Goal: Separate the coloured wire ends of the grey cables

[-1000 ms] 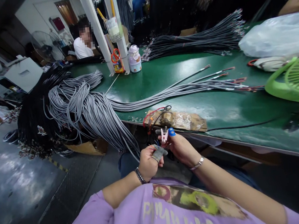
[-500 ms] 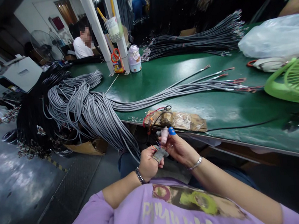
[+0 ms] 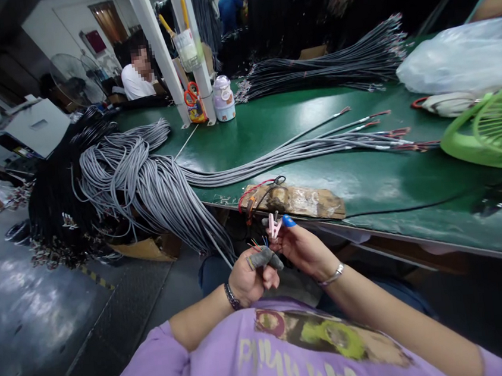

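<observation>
My left hand (image 3: 248, 277) is closed over the knees, with grey covers on the thumb and a finger. Thin coloured wires (image 3: 254, 245), orange and blue among them, stick up from its fingertips; the cable they belong to is mostly hidden by the hand. My right hand (image 3: 303, 249) is just to the right, with a blue cover on its thumb. Its fingers pinch a small pink clip-like thing (image 3: 275, 226) beside the wire ends. Whether that thing touches the wires I cannot tell.
Grey cables (image 3: 249, 170) run across the green table (image 3: 305, 110) and hang off its left edge. A taped board (image 3: 301, 202) with wires lies at the front edge. A green fan (image 3: 491, 133), plastic bag (image 3: 457, 58) and purple-white bottle (image 3: 224, 99) stand around. Another person (image 3: 136, 77) sits behind.
My left hand has loosened and turned a little, showing more of its fingers. The pink clip-like thing has turned in my right hand and shows its two arms.
</observation>
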Tool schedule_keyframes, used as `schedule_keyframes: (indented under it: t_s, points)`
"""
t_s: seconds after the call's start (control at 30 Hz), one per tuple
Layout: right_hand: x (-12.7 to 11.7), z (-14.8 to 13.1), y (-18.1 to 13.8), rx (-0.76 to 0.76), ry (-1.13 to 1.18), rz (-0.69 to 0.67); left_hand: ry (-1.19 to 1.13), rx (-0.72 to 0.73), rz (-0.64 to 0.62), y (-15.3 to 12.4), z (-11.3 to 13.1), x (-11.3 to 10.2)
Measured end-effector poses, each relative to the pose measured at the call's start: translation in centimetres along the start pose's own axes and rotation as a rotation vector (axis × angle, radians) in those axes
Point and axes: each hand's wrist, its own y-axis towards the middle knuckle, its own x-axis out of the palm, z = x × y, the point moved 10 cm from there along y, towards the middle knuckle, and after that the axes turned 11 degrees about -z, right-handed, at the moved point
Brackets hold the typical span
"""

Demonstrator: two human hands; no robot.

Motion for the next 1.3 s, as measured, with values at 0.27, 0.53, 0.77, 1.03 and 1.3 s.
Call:
schedule_keyframes:
  t_s: [0.27, 0.53, 0.77, 1.03, 1.3]
  points:
    - [-0.8, 0.7, 0.6, -0.001, 0.011, 0.042, -0.147, 0.009, -0.058, 0.9, -0.5, -0.1]
    - [-1.0, 0.8, 1.1, 0.010, 0.101, 0.050, -0.176, -0.032, -0.010, 1.5, -1.2, -1.0]
    - [-1.4, 1.0, 1.7, -0.019, 0.142, 0.003, -0.165, -0.049, 0.044, 1.6, -1.8, -1.9]
    - [-0.8, 1.1, 0.8, 0.070, 0.119, -0.042, 0.104, 0.006, 0.042, 0.9, -0.9, -1.6]
    - [-0.9, 0.8, -2.2, 0.408, -0.377, -0.222, 0.373, -0.077, 0.102, -0.9, -1.2, -2.6]
